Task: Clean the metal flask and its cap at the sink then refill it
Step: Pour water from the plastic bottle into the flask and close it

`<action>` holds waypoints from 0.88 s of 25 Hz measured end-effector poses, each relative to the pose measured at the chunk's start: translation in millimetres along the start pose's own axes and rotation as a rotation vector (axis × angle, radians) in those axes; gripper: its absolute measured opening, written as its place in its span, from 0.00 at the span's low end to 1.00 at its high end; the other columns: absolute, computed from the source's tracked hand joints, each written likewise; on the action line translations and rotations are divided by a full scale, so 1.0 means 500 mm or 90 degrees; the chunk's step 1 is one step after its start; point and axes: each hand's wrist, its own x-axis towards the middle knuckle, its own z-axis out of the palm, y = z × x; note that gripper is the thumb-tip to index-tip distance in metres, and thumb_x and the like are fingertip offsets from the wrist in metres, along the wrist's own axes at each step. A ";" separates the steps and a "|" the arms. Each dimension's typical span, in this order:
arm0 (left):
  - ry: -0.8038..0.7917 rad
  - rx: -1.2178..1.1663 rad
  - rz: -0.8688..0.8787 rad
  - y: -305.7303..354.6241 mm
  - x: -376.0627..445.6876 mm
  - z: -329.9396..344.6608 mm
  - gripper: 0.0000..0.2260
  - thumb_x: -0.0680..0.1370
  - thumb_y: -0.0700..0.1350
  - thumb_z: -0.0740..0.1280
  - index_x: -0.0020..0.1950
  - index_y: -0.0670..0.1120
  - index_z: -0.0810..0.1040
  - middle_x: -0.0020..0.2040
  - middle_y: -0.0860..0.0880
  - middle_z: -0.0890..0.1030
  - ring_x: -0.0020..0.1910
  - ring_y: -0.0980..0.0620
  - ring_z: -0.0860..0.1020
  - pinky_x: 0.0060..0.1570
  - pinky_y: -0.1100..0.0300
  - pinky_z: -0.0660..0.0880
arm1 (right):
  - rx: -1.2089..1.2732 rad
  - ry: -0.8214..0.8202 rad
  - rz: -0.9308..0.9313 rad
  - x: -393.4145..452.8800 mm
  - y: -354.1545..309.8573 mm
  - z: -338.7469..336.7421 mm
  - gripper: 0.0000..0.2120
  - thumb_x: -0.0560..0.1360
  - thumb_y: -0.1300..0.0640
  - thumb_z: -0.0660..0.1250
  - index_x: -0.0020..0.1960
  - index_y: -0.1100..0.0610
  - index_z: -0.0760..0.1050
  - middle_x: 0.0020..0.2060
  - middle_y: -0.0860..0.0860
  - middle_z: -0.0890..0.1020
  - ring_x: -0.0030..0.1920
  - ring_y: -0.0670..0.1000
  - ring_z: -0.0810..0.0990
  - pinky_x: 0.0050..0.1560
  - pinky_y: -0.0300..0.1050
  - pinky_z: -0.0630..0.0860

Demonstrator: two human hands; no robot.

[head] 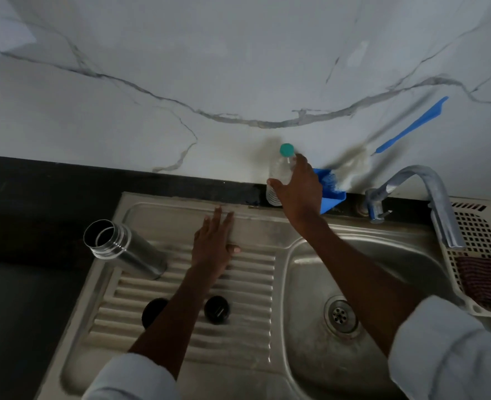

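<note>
Your right hand (297,192) is wrapped around a clear bottle (278,174) at upper center, beside the blue dustpan (332,194). Left hand (214,246) lies flat, fingers straight, on the drainboard (238,284). The open flask (123,248) stands at left; two black caps (216,309) sit near your forearm.

Right hand (297,192) grips a clear plastic bottle with teal cap (280,171) at twelve o'clock; left hand (214,246) lies flat on the ribbed steel drainboard (247,287); open metal flask (123,248) stands at nine o'clock.
</note>
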 end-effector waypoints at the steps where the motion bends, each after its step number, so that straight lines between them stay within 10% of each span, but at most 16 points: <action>1: 0.000 0.001 -0.001 0.001 0.001 -0.002 0.44 0.79 0.53 0.73 0.86 0.59 0.48 0.86 0.51 0.40 0.85 0.39 0.47 0.81 0.43 0.54 | 0.012 0.007 0.012 0.003 0.000 0.003 0.37 0.73 0.49 0.77 0.76 0.55 0.64 0.67 0.53 0.77 0.66 0.56 0.77 0.63 0.53 0.74; 8: -0.013 -0.001 0.010 -0.004 0.004 -0.008 0.44 0.78 0.54 0.74 0.86 0.59 0.48 0.86 0.51 0.41 0.85 0.40 0.47 0.81 0.42 0.54 | 0.032 0.054 0.027 -0.034 -0.027 -0.026 0.50 0.70 0.55 0.80 0.81 0.55 0.51 0.73 0.56 0.69 0.70 0.59 0.73 0.64 0.57 0.76; 13: 0.022 -0.125 -0.018 0.007 -0.017 -0.062 0.41 0.78 0.47 0.75 0.86 0.49 0.55 0.86 0.47 0.51 0.84 0.42 0.56 0.80 0.47 0.59 | 0.108 0.135 -0.007 -0.191 -0.049 -0.041 0.34 0.73 0.51 0.76 0.74 0.54 0.65 0.66 0.53 0.73 0.65 0.53 0.75 0.63 0.54 0.77; 17: 0.185 -0.265 0.028 0.002 -0.169 -0.077 0.25 0.81 0.43 0.71 0.78 0.44 0.71 0.81 0.44 0.66 0.80 0.47 0.64 0.78 0.53 0.61 | 0.124 -0.075 -0.036 -0.394 -0.024 0.020 0.23 0.76 0.51 0.73 0.70 0.50 0.72 0.62 0.47 0.77 0.61 0.48 0.76 0.62 0.50 0.77; 22: 0.452 -0.396 -0.030 -0.010 -0.398 -0.074 0.10 0.82 0.37 0.68 0.60 0.48 0.82 0.62 0.51 0.81 0.62 0.51 0.80 0.63 0.47 0.77 | -0.070 -0.416 -0.200 -0.502 0.003 0.100 0.36 0.75 0.49 0.73 0.79 0.46 0.63 0.75 0.51 0.65 0.73 0.56 0.66 0.67 0.55 0.73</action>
